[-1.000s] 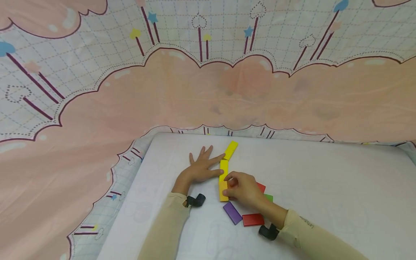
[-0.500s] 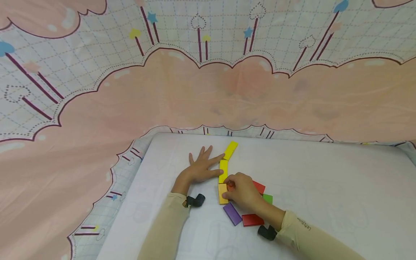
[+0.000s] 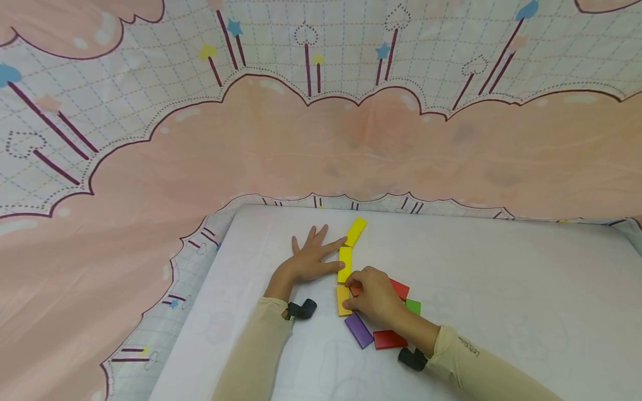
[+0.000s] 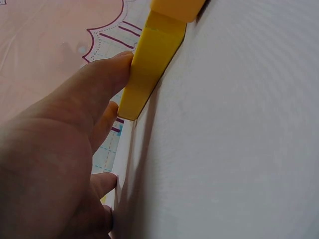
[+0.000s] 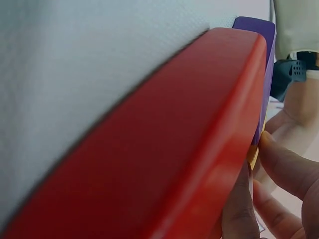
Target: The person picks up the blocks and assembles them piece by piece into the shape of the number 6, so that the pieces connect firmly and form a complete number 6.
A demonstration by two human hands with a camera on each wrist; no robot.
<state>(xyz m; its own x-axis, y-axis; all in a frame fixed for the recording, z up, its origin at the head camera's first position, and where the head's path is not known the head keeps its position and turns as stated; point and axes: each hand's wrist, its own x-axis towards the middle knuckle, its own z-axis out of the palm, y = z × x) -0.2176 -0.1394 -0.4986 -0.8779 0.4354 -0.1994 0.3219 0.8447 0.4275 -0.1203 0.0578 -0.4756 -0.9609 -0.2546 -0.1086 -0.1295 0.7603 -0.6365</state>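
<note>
My left hand (image 3: 313, 260) lies spread on the white board, its thumb touching the middle yellow block (image 3: 345, 254) and its index fingertip at the far yellow block (image 3: 356, 231). Thumb and fingers of my right hand (image 3: 376, 294) pinch an orange-yellow block (image 3: 343, 298), just nearer than the middle yellow one. In the left wrist view my thumb presses the side of the yellow block (image 4: 152, 55). Close up in the right wrist view stands a red block (image 5: 174, 114); behind it, my fingers meet the mostly hidden orange-yellow block (image 5: 252, 155).
A purple block (image 3: 359, 330) and a red block (image 3: 389, 340) lie nearer the body. Another red block (image 3: 400, 288) and a green block (image 3: 413, 307) are partly covered by my right hand. An orange-red piece (image 3: 356, 290) shows beneath its fingers. Patterned cloth (image 3: 351, 150) rises behind the board.
The orange-yellow block has slid slightly toward the body with my right hand, so a small gap opens between it and the middle yellow block. My left hand stays in place.
</note>
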